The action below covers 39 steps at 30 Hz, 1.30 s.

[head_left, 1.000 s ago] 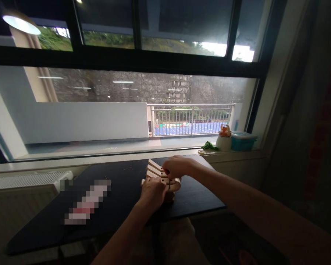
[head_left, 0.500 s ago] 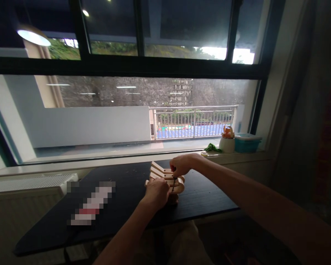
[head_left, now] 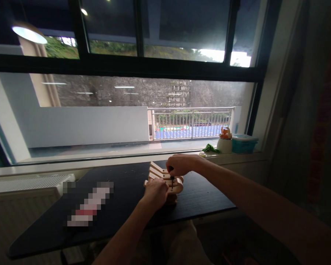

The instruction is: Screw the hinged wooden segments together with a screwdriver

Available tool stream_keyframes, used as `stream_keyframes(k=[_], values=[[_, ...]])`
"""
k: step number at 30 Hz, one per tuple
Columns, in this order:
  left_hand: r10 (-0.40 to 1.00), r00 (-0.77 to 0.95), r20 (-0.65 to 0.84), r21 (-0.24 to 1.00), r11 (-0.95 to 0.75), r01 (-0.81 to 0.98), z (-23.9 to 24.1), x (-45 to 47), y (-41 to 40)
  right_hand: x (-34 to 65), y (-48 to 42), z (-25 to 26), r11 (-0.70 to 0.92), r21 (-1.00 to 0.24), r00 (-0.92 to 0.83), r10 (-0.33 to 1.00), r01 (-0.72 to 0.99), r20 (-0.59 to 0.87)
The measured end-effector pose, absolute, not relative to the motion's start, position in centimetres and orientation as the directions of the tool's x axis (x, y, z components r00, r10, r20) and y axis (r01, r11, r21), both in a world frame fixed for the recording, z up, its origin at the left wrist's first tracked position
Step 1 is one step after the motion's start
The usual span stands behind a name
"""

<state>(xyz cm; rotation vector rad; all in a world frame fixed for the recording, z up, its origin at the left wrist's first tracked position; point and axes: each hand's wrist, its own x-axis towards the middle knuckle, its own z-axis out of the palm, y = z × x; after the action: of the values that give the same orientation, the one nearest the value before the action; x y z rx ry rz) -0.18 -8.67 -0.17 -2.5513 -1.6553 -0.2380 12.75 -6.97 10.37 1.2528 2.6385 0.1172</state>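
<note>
A pale wooden piece with several curved slats (head_left: 157,171) stands on the black table (head_left: 121,191), near its far middle. My left hand (head_left: 156,190) is wrapped over the near left side of this slatted piece, its fingers closed on the wood. Above the right end of the slats, my right hand (head_left: 178,165) is closed around the dark handle of a screwdriver (head_left: 172,181). The screwdriver's shaft points straight down, and its tip is at a small screw or hole in the nearest slat. Dark dots mark the other slats.
On the left of the table lies a blurred-out pale and red item (head_left: 89,204). A white radiator (head_left: 24,198) stands beside the table's left edge. Along the windowsill sit a green cloth or leaf (head_left: 210,148), a white pot (head_left: 224,145) and a teal box (head_left: 244,144).
The view has shifted slightly. My right hand has risen a little off the slat and its grip on the screwdriver has turned; more of the shaft shows. My left hand stays on the wood.
</note>
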Motion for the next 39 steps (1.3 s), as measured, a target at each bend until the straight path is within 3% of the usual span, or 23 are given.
stream_keyframes(k=[15,21,23,26,39], values=[[0.876,0.434,0.212,-0.007,-0.443,0.897,-0.1,0.0,-8.8,12.9,-6.7,9.9,0.613,0.153,-0.592,0.789,0.775,-0.166],[0.835,0.398,0.381,0.016,-0.436,0.900,-3.6,0.0,-10.9,12.8,-6.8,10.2,0.590,0.157,-0.566,0.806,0.792,-0.172],[0.769,0.368,0.522,0.067,-0.467,0.882,-5.8,-0.1,-11.6,13.0,-6.7,10.0,0.583,0.149,-0.563,0.811,0.798,-0.160],[0.663,0.376,0.647,0.027,-0.513,0.858,-8.7,-0.2,-12.1,13.5,-6.5,9.8,0.577,0.139,-0.559,0.816,0.805,-0.148],[0.620,0.363,0.695,0.104,-0.587,0.803,-9.6,-0.2,-11.4,13.8,-6.9,9.7,0.578,0.140,-0.566,0.816,0.804,-0.122]])
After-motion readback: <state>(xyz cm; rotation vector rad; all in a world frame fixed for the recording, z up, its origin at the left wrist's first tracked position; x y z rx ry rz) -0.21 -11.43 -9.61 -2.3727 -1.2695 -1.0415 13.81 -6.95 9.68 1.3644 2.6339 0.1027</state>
